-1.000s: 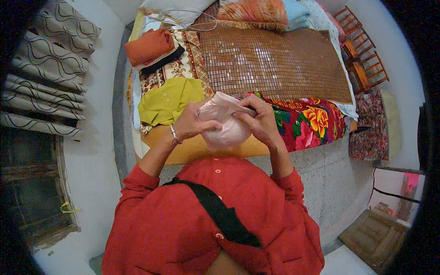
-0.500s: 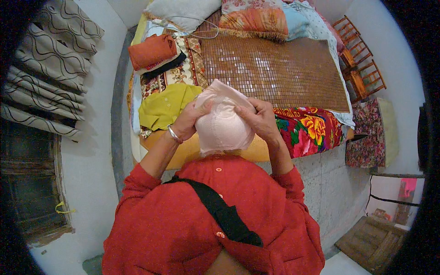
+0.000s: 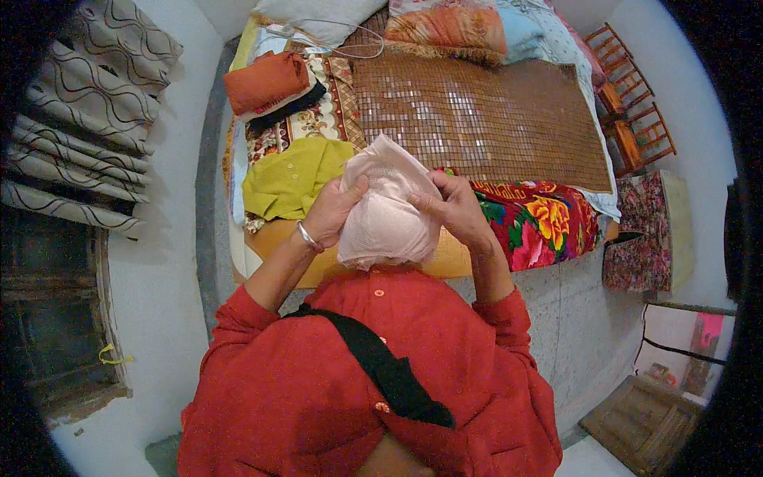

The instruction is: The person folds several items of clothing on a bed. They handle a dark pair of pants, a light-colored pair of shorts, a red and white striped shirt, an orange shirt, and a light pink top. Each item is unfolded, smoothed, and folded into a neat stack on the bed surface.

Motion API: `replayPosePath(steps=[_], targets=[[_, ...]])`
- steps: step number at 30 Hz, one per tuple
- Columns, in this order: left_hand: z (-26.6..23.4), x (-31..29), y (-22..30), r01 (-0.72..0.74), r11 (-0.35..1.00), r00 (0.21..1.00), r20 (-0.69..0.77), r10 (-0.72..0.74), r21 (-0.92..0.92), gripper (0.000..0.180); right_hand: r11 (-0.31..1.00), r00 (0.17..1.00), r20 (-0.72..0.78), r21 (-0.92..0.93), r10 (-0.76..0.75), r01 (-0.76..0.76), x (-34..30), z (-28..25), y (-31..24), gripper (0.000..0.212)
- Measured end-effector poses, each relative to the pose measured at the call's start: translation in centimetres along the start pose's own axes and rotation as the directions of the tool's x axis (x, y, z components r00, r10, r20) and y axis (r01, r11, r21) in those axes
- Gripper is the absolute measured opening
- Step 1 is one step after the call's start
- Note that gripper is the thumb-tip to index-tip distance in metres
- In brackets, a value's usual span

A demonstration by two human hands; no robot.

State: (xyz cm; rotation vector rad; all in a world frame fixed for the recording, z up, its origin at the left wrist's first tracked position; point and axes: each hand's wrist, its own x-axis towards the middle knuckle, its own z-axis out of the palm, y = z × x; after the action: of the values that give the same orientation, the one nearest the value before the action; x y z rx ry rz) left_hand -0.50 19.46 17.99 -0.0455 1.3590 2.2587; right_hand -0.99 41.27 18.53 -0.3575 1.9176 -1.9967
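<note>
Close in front of my red shirt I hold up a pale pink bra [image 3: 388,219], folded together so that one rounded, textured cup faces me. My left hand [image 3: 334,208] is closed on its left edge, thumb on top, with a silver bangle at the wrist. On the other side, my right hand [image 3: 457,208] pinches the upper right edge between thumb and fingers. The fingers behind the fabric are partly hidden. Beyond my left hand a yellow-green buttoned shirt [image 3: 290,181] lies on the bed.
A brown tile mat [image 3: 477,119] covers much of the bed. Folded clothes [image 3: 266,83] are stacked at the left; a red floral blanket [image 3: 548,226] lies along the near right edge. Pillows [image 3: 445,33] rest at the far end. Wooden furniture [image 3: 636,119] stands at the right wall.
Both hands keep hold of the bra. Its front has turned and flattened slightly, and its upper edge stands a bit higher. The view has shifted slightly.
</note>
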Motion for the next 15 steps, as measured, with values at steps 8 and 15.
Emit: replayPosePath(steps=[8, 15], targets=[[0.3, 1.6, -0.1, 0.161, 0.964, 0.984, 0.108, -0.14, -0.214, 0.059, 0.856, 0.986, -0.165, 0.512, 0.019, 0.069, 0.9, 1.8, 2.3, 0.035], [-0.8, 1.4, 0.2, 0.135, 0.919, 0.987, 0.134, -0.091, -0.371, 0.058, 0.93, 0.996, -0.076, 0.366, 0.051, -0.02, 0.2, 1.0, 2.8, 0.046]])
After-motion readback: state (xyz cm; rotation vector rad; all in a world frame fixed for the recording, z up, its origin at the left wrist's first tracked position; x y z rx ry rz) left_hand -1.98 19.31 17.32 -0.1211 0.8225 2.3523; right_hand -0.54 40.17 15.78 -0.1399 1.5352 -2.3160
